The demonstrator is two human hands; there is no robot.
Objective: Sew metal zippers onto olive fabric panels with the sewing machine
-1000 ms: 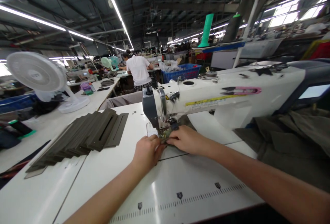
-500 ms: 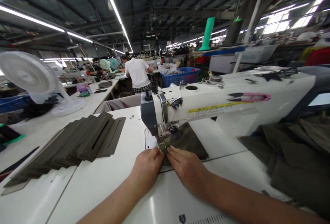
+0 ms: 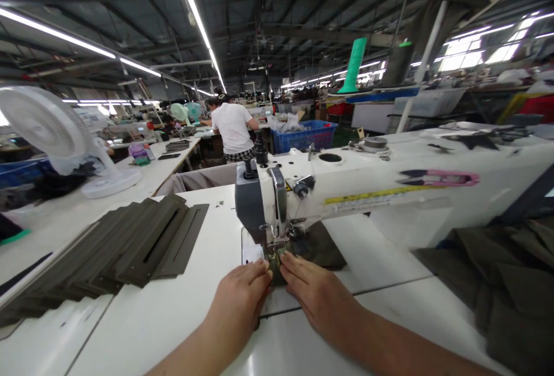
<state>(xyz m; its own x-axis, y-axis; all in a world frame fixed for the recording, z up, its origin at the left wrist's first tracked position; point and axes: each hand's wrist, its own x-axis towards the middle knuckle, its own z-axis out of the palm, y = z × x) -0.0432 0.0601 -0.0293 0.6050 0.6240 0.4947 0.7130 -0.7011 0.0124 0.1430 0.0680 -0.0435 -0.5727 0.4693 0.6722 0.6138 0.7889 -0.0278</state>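
While left hand [image 3: 240, 297], right hand [image 3: 315, 301] lie flat (no pinch), olive fabric [image 3: 318, 246] between them under presser foot [image 3: 273, 254].

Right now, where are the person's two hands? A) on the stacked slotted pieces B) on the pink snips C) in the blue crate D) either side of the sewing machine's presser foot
D. The left hand and right hand rest on olive fabric beside the sewing machine's presser foot.

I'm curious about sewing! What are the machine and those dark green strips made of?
The sewing machine looks like metal, painted glossy white. The strips look like stiff fabric or synthetic leather: matte olive, holding flat shapes; I cannot tell which.
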